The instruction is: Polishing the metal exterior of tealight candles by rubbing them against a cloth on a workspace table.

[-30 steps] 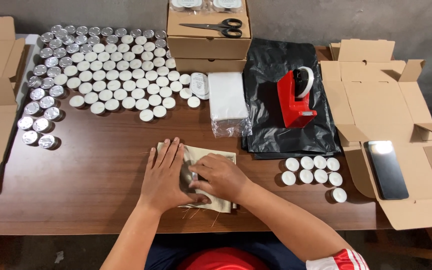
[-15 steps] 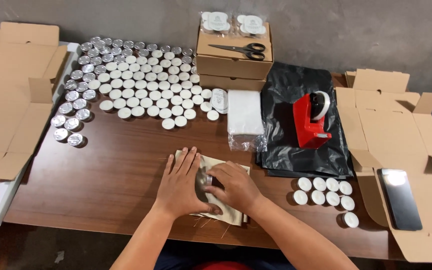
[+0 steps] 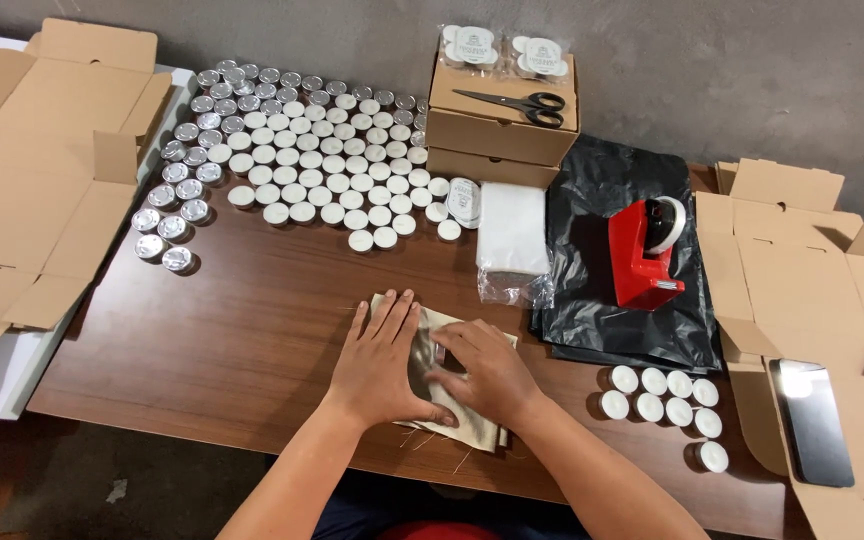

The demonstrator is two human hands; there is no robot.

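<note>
Both hands sat on a beige cloth pouch (image 3: 452, 385) at the near middle of the worktop (image 3: 252, 340). Left hand (image 3: 382, 365) lay flat, fingers spread, pressing it down. Right hand (image 3: 482, 370) lay partly curled over it, grip on nothing I could tell. Tealights (image 3: 322, 170) massed far left, a small batch (image 3: 667, 395) near right, red tape dispenser (image 3: 647, 250) on black plastic (image 3: 592, 300) right of pouch
</note>
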